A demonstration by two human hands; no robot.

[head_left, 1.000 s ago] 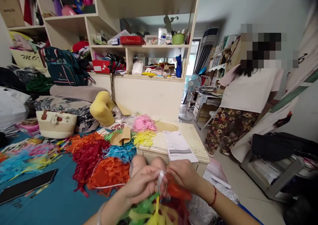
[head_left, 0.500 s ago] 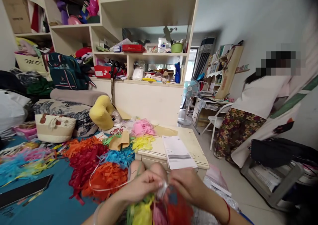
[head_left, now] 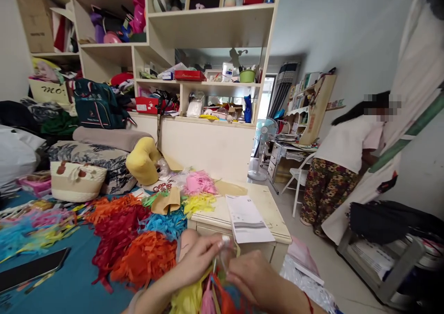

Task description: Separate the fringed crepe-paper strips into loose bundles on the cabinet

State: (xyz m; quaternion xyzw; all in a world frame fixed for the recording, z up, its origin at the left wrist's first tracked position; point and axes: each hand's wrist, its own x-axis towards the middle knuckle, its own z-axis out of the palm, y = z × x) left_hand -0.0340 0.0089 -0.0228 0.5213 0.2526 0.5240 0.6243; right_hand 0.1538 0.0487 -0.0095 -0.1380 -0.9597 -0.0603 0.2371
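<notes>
My left hand (head_left: 204,258) is closed, its thumb and finger pinching a translucent whitish strip (head_left: 225,254) that is smeared by motion. My right hand (head_left: 255,274) is curled beside it, fingers closed at the strip's lower end; the exact grip is blurred. Below and between my hands hangs a bunch of paper-like tassels: a yellow tassel (head_left: 187,298), a pink tassel (head_left: 208,298) and an orange-red tassel (head_left: 225,295) with some blue. My wrists hide part of the bunch.
Fringed piles lie on the blue cloth (head_left: 79,267), among them an orange pile (head_left: 149,258) and a red pile (head_left: 118,235). A phone (head_left: 34,267) lies left. Papers (head_left: 248,219) rest on the cream cabinet (head_left: 277,217) ahead. A person (head_left: 342,143) stands at right.
The white string that looped left over the orange pile no longer shows there. My left hand has risen slightly, with the strip stretched between my hands. The person at right has bent forward.
</notes>
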